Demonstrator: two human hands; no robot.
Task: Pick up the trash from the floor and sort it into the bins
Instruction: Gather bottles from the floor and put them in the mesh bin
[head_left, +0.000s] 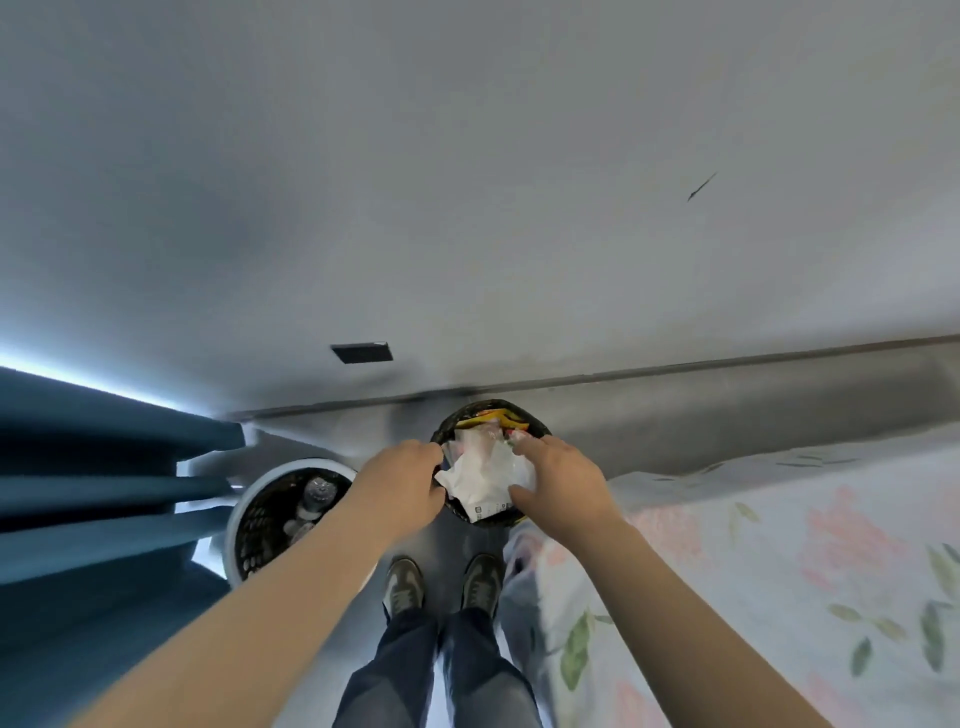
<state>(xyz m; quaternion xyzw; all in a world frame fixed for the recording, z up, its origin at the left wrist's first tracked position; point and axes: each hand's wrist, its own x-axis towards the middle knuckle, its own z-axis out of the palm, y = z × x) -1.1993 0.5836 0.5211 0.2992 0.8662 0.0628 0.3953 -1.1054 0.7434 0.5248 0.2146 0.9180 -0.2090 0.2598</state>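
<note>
Hands (402, 483) (563, 480) over black bin (451, 423) (bedspread (779, 545) beside)

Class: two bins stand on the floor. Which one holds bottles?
The white-rimmed bin on the left holds the bottles; the black bin holds crumpled white paper and a yellow wrapper.

The black bin (451, 419) before you holds crumpled white paper (483, 478) and a yellow and red wrapper (493, 415). Left of it, the second bin (291, 464) has a white rim and dark perforated walls; farther left the curtain (104, 467) is teal. Right of it, the bedsheet (779, 545) is pale with pink flowers and green leaves. Your trousers (478, 670) are dark blue.
</note>
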